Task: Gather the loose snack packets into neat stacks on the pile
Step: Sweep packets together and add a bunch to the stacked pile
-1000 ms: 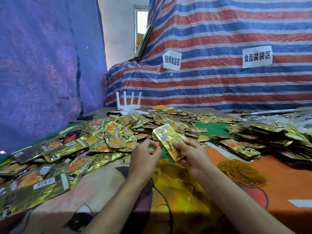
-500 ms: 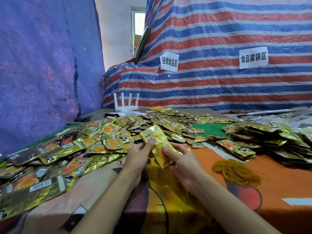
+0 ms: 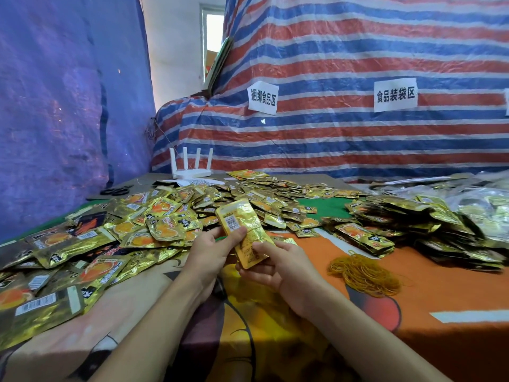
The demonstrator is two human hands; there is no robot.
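1. Head view, hands: left hand [image 3: 212,250] grips a small stack of gold snack packets [image 3: 242,230] from the left edge, thumb pressed on the top face just below the barcode. Right hand [image 3: 278,267] grasps the stack's near end, with a finger laid across the printed face and the others curled beneath. Neither hand is free.
2. Head view, held stack: it is lifted off the cloth and tilted with its far end higher, barcode side facing the camera. It sits in front of the loose heap, not touching it.
3. Head view, loose packets [image 3: 165,224]: they are strewn in a thick, overlapping heap across the left and far side of the table, some face up and some showing barcodes.
4. Head view, gathered stacks [image 3: 413,230]: these are piled to the right, well apart from the hands, with one flat stack [image 3: 366,239] at the near edge of that pile.
5. Head view, other items: a tangle of yellow rubber bands [image 3: 363,274] lies on the orange cartoon tablecloth [image 3: 440,299], between the right hand and the stacks. A white four-antenna router [image 3: 191,168] and black scissors [image 3: 114,191] are at the far left. Two paper signs [image 3: 262,97] hang on the striped tarp [image 3: 358,51].
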